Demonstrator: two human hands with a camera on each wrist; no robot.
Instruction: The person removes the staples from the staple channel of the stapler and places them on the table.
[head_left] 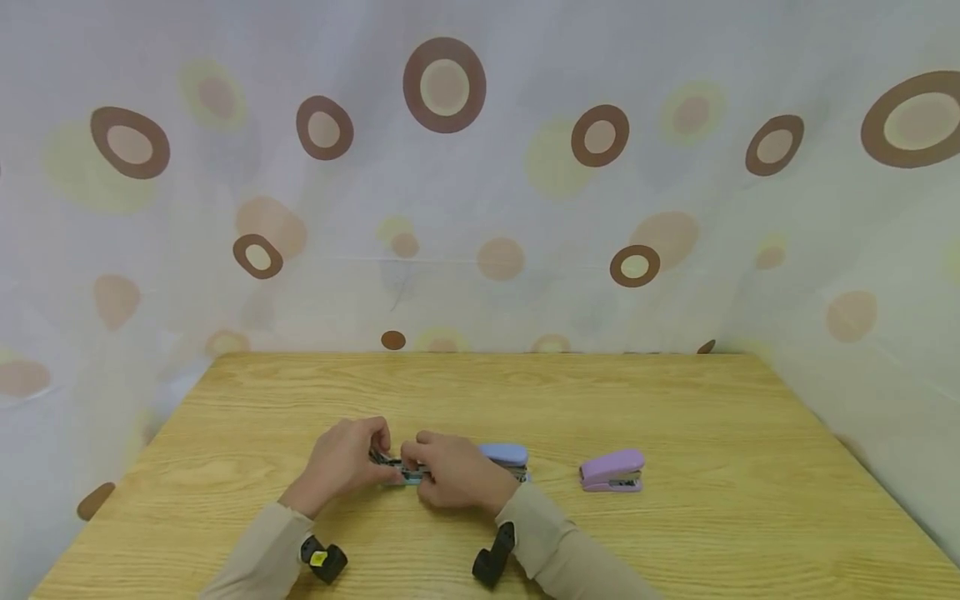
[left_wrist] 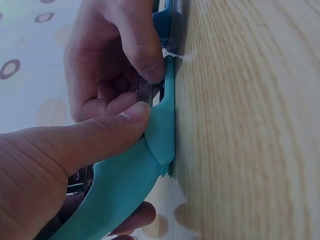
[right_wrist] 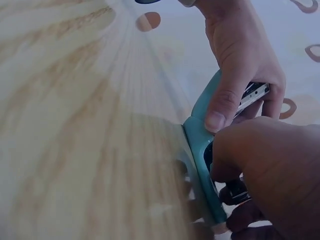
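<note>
A teal stapler (left_wrist: 120,185) lies along the table with its top cover swung far back, baring the metal inside. My left hand (head_left: 341,458) grips it near the hinge, thumb (left_wrist: 110,132) on the teal side and fingers behind the raised cover. At the stapler's other end, my right hand (head_left: 461,471) pinches the metal staple channel (left_wrist: 145,92) with curled fingers. In the right wrist view, the teal base (right_wrist: 202,165) rests at the tabletop, and my right hand (right_wrist: 275,165) hides much of the channel.
A blue stapler (head_left: 504,454) stands just behind my right hand, partly covered by it. Farther right is a purple stapler (head_left: 611,471). The wooden table (head_left: 480,392) ends at a curtain (head_left: 495,192) patterned with circles.
</note>
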